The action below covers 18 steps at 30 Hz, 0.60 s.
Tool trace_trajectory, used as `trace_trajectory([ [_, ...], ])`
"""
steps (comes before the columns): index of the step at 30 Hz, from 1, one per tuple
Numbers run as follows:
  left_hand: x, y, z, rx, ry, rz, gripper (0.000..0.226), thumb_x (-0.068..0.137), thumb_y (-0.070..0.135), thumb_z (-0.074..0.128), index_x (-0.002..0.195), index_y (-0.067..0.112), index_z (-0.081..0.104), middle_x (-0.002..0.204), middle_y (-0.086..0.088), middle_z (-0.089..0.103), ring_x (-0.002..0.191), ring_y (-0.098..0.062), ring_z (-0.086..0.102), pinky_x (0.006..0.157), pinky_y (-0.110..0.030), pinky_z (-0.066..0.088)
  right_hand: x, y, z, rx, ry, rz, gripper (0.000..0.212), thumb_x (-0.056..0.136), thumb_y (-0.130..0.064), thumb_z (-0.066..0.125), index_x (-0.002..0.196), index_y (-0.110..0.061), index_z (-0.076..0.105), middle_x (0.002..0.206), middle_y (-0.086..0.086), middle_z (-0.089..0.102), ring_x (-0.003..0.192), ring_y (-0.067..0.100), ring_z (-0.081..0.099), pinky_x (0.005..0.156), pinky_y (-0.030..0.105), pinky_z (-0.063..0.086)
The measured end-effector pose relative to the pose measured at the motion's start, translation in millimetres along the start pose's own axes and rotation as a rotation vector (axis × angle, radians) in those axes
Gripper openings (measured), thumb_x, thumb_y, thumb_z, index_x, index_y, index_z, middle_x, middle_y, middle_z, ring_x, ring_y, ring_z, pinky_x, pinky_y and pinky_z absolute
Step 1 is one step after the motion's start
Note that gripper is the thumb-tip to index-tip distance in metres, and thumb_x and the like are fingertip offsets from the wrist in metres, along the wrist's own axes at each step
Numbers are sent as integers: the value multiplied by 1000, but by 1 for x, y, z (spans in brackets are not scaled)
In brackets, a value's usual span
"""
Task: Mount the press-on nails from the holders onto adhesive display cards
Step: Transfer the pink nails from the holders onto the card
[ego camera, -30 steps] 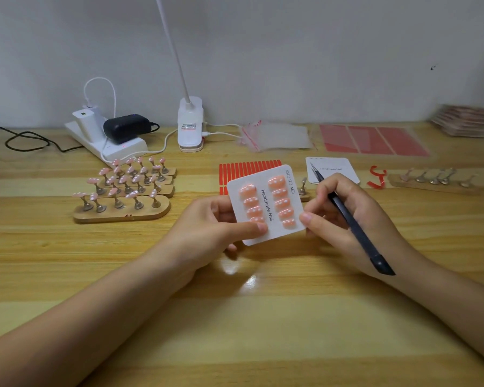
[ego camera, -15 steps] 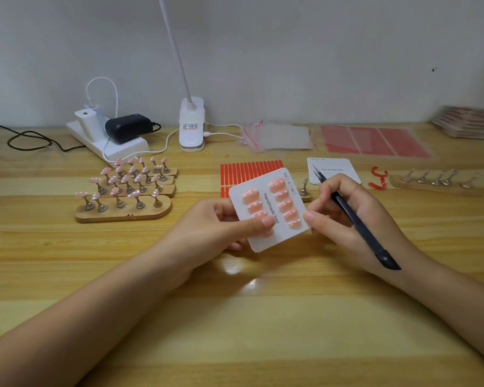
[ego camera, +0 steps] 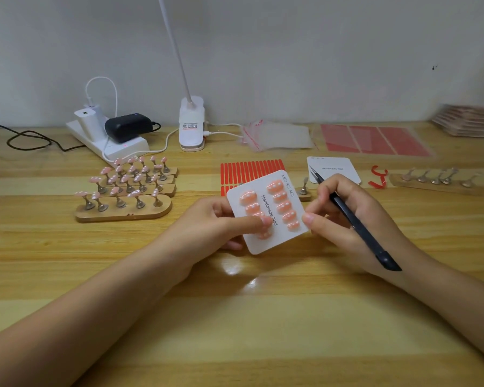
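A white square display card printed "Handmade Nail" [ego camera: 266,212], carrying two columns of glossy peach press-on nails [ego camera: 284,206], is being held just above the wooden tabletop [ego camera: 235,317], and the step in hand is judged to be the pressing down of nails already mounted. The card's left edge is being gripped by the left hand [ego camera: 215,224], whose thumb is being pressed on the lower left column, while the right edge is being pinched by the fingers [ego camera: 309,219] of the right hand [ego camera: 344,216], which are also curled round slim black tweezers [ego camera: 355,219]. Next, a fresh card is judged to be needed: a blank white card [ego camera: 334,169] is lying just behind the held card, and wooden holder strips of pink nails on metal stands [ego camera: 129,188] are waiting to its left. The lower left nails are being hidden by the thumb, so their count cannot be told; a stack at the far right is blurred.
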State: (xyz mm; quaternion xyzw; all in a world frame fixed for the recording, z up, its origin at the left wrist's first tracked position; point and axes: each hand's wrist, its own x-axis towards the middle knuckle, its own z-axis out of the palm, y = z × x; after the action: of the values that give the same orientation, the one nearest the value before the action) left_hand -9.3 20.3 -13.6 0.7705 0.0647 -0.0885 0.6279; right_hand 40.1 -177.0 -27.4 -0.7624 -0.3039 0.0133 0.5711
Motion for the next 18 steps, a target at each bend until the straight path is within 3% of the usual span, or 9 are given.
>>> trace_trajectory([
  [5, -3, 3, -1, 37, -89, 13, 48, 54, 55, 65, 82, 17, 75, 89, -1, 74, 92, -21, 68, 85, -29, 52, 1, 2, -2, 14, -21, 6, 29, 81, 3, 62, 79, -19, 43, 66, -16, 62, 65, -3, 57, 65, 13, 45],
  [9, -2, 1, 1, -9, -34, -2, 28, 68, 36, 69, 83, 13, 73, 86, -5, 74, 91, -29, 67, 81, -29, 53, 1, 2, -2, 2, -56, -15, 28, 82, 3, 61, 80, -19, 44, 68, -16, 62, 68, -4, 57, 65, 11, 45],
  [12, -1, 1, 2, -21, -32, -14, 10, 79, 20, 67, 83, 12, 72, 86, -6, 74, 86, -26, 69, 82, -30, 53, 0, 4, -1, 5, -66, -29, 29, 83, 4, 60, 81, -19, 44, 70, -16, 62, 68, -5, 56, 64, 11, 44],
  [15, -1, 0, 2, -28, -29, -28, 9, 80, 20, 67, 82, 12, 72, 85, -4, 74, 83, -19, 70, 79, -27, 53, 1, 5, 0, -1, -67, -38, 28, 84, 2, 60, 83, -21, 44, 73, -11, 62, 68, -2, 56, 65, 14, 46],
  [18, -2, 2, 4, 22, -37, -7, 20, 75, 35, 68, 77, 16, 74, 79, 1, 74, 71, -7, 67, 62, -13, 50, 3, 8, 1, 53, -30, -51, 26, 87, 6, 53, 87, -18, 42, 75, -2, 60, 66, 7, 56, 65, 18, 48],
])
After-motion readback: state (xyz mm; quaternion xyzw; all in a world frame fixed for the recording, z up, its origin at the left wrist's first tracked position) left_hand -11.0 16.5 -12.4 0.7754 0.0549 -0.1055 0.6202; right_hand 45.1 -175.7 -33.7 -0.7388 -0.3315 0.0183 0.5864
